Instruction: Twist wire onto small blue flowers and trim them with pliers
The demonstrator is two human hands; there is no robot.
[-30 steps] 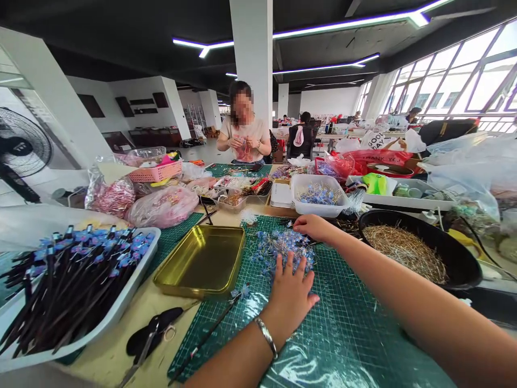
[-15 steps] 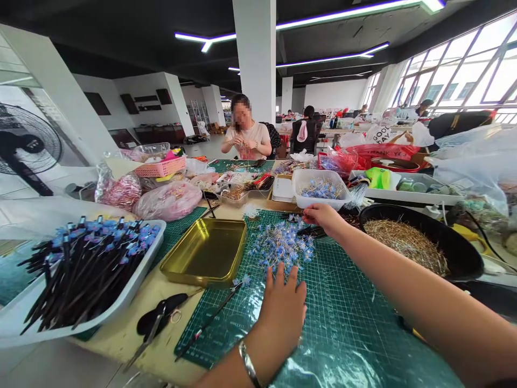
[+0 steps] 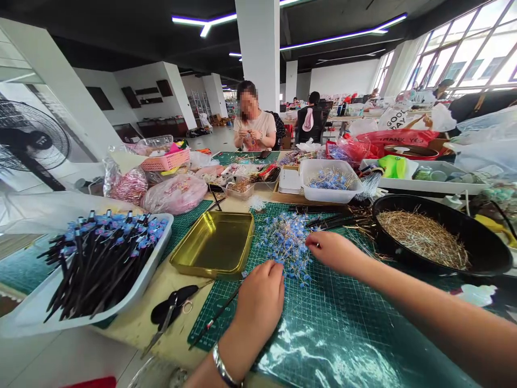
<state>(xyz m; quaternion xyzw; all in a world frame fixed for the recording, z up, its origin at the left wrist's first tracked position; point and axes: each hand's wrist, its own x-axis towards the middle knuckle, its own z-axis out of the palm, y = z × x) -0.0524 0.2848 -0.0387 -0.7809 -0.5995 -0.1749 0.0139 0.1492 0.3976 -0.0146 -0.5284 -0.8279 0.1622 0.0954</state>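
A loose pile of blue flowers on thin gold wires (image 3: 286,237) lies on the green cutting mat (image 3: 339,318). My right hand (image 3: 333,250) is at the pile's right edge, thumb and fingertips pressed together; whatever they pinch is too small to make out. At the near-left edge of the pile, my left hand (image 3: 260,296) has its fingers curled under, the tips hidden behind the back of the hand. Beneath and left of it runs a dark thin stick (image 3: 216,318), whose upper end the left hand partly covers.
Left of the pile stands a gold metal tray (image 3: 212,269). Scissors (image 3: 165,318) lie before it. A white tray (image 3: 161,258) holds many black sticks with blue flowers. At right are a black pan of wires (image 3: 484,258) and a clear box (image 3: 331,195). A co-worker (image 3: 254,124) sits opposite.
My right hand has come down from the pile's far side to its right edge. My left hand has shifted left, and its spread fingers have curled in. The view has swung slightly.
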